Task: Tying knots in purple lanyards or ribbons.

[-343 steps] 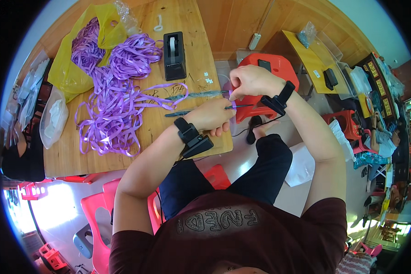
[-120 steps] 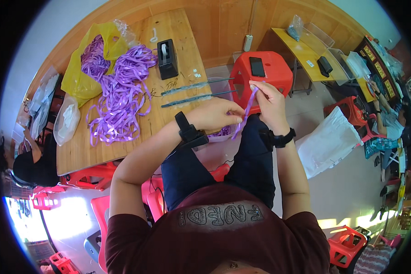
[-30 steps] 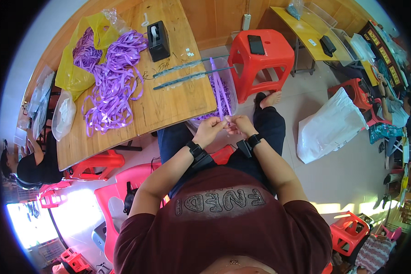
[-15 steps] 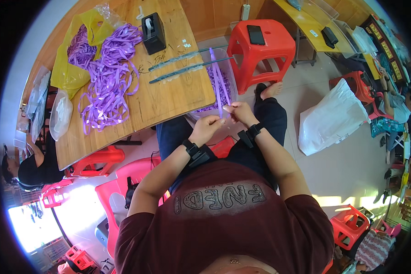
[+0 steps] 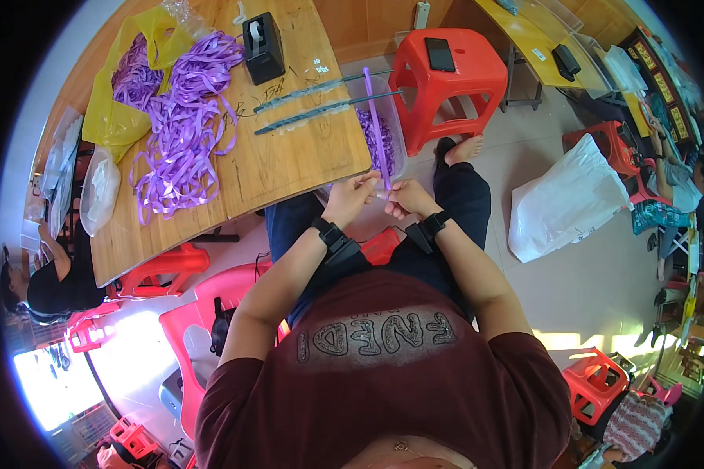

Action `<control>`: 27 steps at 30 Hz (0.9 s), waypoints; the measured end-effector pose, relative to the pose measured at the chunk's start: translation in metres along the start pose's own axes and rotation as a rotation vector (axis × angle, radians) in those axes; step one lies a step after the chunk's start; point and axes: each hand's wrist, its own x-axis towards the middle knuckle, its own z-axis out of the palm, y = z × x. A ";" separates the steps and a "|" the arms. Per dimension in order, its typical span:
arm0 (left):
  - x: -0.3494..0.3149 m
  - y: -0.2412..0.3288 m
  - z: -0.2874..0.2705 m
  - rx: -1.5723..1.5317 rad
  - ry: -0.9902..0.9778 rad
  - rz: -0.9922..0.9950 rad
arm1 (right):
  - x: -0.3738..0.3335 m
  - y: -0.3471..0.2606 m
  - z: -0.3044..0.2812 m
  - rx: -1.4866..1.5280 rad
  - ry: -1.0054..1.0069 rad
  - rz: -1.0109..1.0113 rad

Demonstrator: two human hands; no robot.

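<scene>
A purple ribbon [image 5: 379,133] hangs taut from the farther of two dark rods, which are taped to the table and stick out past its edge. My right hand [image 5: 411,198] is closed at the ribbon's near end, pinching it. Just left of it, my left hand [image 5: 352,197] has thumb and forefinger pressed together by the table's corner. A small pale piece shows between the hands, too small to name. Below the ribbon stands a clear plastic bin [image 5: 400,148] holding many purple ribbon pieces. The nearer rod [image 5: 313,117] runs alongside the ribbon's middle.
On the wooden table [image 5: 289,164] lie a heap of purple ribbon [image 5: 184,133], a yellow plastic bag [image 5: 105,117] and a black tape dispenser [image 5: 263,51]. A red stool [image 5: 477,70] with a phone [image 5: 440,55] stands ahead. A white sack [image 5: 567,199] lies right.
The two ribbon strands that hung apart now lie together as one band. My left hand has shifted slightly away from me and left, apart from the right hand.
</scene>
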 end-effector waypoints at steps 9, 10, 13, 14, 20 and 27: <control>0.009 -0.001 0.000 0.373 -0.092 0.032 | -0.005 0.000 0.000 0.033 -0.060 0.022; 0.006 -0.006 0.001 0.411 -0.062 0.063 | -0.004 0.000 -0.002 0.033 -0.061 0.022; -0.009 -0.016 0.000 0.485 -0.096 0.057 | -0.001 -0.003 -0.008 0.110 0.035 -0.081; -0.014 -0.018 -0.001 0.486 -0.098 0.055 | 0.001 -0.005 -0.011 0.130 0.106 -0.139; -0.027 -0.002 -0.002 0.468 -0.099 0.026 | -0.002 -0.013 -0.004 0.012 0.163 -0.253; -0.026 0.041 0.008 -0.107 -0.003 0.185 | -0.005 -0.001 0.002 -0.058 0.027 -0.102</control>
